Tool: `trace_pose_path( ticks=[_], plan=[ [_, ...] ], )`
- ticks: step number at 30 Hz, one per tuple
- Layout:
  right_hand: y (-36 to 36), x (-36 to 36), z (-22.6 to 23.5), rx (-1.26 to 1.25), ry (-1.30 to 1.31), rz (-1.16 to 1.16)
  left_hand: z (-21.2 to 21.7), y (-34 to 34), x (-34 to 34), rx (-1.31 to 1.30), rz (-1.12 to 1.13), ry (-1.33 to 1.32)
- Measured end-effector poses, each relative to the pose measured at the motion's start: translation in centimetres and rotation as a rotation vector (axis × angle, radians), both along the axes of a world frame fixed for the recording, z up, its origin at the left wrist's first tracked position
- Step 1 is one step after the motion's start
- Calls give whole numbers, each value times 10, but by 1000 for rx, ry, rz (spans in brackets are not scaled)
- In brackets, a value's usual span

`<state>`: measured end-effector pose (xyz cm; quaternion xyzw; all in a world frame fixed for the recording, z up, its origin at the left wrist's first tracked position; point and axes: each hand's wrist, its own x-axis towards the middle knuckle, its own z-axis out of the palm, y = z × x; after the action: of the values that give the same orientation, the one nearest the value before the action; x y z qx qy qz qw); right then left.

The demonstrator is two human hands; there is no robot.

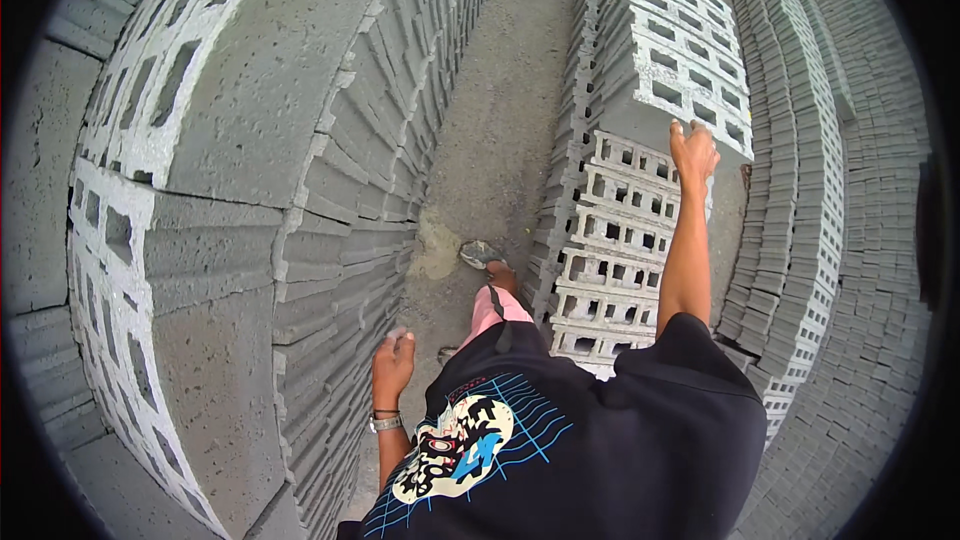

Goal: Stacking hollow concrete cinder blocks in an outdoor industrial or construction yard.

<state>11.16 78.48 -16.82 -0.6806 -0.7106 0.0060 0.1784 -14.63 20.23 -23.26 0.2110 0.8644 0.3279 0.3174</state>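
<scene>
Black shirt [680,420] with a printed front fills the lower centre, closest of all. At far left rises a tall stack [270,90] of grey hollow blocks, its corners rough; a careless swing of the arm could scrape skin there. Just beside it, the left hand [393,362] hangs low, fingers loosely bent, with nothing seen in them, a watch [385,424] at the wrist. With that hand free of any load, a lift would rest on one arm and could twist.

Next comes a narrow dirt aisle [500,110]. One shoe [480,255] shows on it, near the blocks; a dropped block could strike the foot, and the tight space leaves little room to step back.

Right of the aisle, the right hand [694,153] reaches forward to the near block [640,122] of a raised row, fingers curled at its edge; whether they grip it, I cannot tell. Pulled off-centre, the block might tip, drag its neighbour, or pinch fingers against the lower row [625,160]. More blocks [780,190] stand at far right.
</scene>
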Motion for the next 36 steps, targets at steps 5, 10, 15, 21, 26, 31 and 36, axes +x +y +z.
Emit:
trace_pose_path(
  ticks=[5, 10, 15, 21, 26, 31, 36],
  plan=[
    [90, -4, -2, -219, -250, -110, -8, 42, -3, -77, -35, -107],
    [136, -8, -12, -537, -185, -130, -15, 53, -2, -173, -59, -116],
    [150, 5, -23, -521, -102, -89, -21, 58, 3, -165, -28, -174],
    [134, 35, -53, -414, 12, -110, -47, 82, -11, -91, -21, -248],
    [112, 58, -46, -346, 228, 0, -73, 147, -20, 149, -16, -392],
    [55, 19, 27, -606, 277, 275, -47, 214, -18, 251, 23, -582],
    [-50, -28, 88, -750, 381, 377, -22, 282, 40, 326, 342, -1144]
  ],
)
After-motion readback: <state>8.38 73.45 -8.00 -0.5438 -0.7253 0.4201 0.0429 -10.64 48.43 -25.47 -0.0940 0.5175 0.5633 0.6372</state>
